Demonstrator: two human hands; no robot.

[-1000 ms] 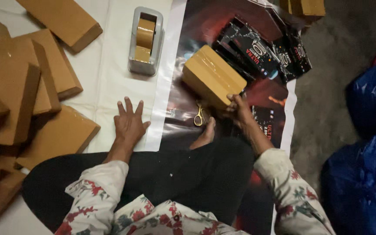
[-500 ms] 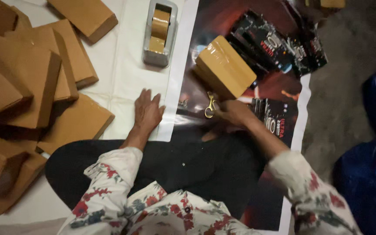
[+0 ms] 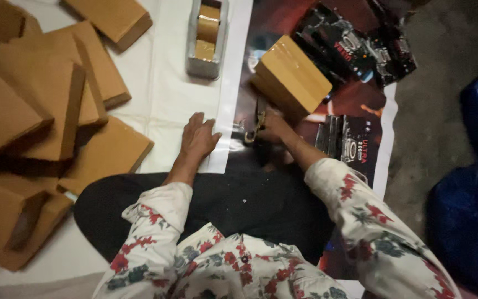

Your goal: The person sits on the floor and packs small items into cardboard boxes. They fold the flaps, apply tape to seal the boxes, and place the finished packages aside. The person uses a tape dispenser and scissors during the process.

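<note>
The right hand (image 3: pixel 272 126) is closed around one pair of scissors (image 3: pixel 258 120), just below one tape-wrapped box (image 3: pixel 291 75). The left hand (image 3: pixel 199 137) lies flat, fingers loosely spread, on the white sheet (image 3: pixel 167 88). One tape dispenser (image 3: pixel 206 36) sits above it; roughly nine brown cartons (image 3: pixel 56 111) pile to its left.
</note>
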